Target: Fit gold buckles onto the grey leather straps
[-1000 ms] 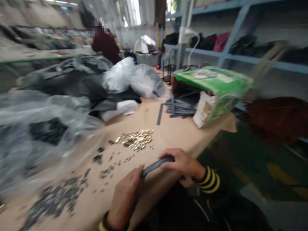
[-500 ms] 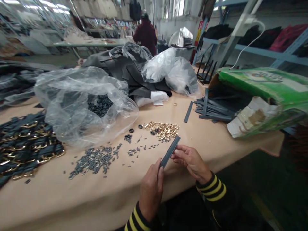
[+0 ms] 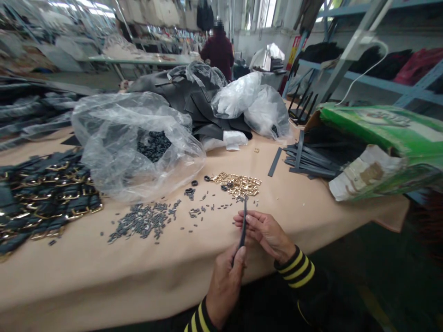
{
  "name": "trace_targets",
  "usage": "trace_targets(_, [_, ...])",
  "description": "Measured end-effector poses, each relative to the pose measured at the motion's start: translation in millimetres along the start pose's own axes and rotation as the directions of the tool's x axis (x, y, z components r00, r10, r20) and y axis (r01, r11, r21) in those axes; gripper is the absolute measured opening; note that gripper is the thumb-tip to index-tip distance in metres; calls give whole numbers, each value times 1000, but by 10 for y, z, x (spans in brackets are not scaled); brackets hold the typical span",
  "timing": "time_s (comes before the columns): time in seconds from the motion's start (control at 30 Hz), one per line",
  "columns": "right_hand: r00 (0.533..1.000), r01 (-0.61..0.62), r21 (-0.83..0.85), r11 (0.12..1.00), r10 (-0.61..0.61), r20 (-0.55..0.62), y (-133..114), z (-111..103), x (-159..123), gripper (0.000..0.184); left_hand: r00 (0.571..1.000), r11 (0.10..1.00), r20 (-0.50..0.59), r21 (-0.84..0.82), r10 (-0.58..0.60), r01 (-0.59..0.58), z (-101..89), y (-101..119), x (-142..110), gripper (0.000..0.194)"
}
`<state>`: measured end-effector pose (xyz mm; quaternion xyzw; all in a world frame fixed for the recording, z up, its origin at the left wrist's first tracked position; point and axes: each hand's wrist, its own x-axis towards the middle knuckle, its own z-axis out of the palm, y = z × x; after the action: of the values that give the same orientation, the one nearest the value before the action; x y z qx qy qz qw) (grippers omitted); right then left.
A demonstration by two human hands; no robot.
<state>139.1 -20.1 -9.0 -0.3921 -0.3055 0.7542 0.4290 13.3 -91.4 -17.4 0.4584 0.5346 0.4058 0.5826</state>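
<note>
A dark grey strap point(image 3: 244, 226) is held between my two hands over the table's near edge, turned so that its narrow side faces me. My left hand point(image 3: 224, 281) pinches its lower end between thumb and fingers. Higher up, the thumb and fingers of my right hand point(image 3: 266, 233) grip it from the right side. Just beyond the strap's tip lies a heap of gold buckles point(image 3: 242, 185), with a few black rings point(image 3: 224, 187) at its left. Small dark grey pieces point(image 3: 141, 221) are scattered on the tabletop to the left.
An open plastic bag point(image 3: 138, 115) holds small black parts. Finished-looking straps with gold buckles point(image 3: 51, 198) are piled at far left. A green box point(image 3: 380, 124) at right spills dark strips point(image 3: 311, 159); one strip point(image 3: 275, 162) lies apart. A person point(image 3: 218, 50) stands in the background.
The strap has been turned from showing its broad face to showing its edge, and is now more upright. My left hand has moved slightly right and down; the view has shifted a little.
</note>
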Motion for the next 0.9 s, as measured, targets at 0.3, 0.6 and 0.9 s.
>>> trace_targets(0.3, [994, -94, -176, 980, 102, 38, 65, 32, -42, 28, 964, 976, 216, -114, -155, 183, 69, -80, -110, 45])
trace_targets(0.6, [978, -104, -385, 917, 165, 129, -33, 70, -65, 23, 972, 981, -176, 142, 156, -132, -404, 224, 335, 39])
trace_targets(0.9, [971, -149, -389, 909, 210, 118, -55, 143, 45, 14, 991, 928, -122, -372, -50, 1, -429, 210, 537, 29])
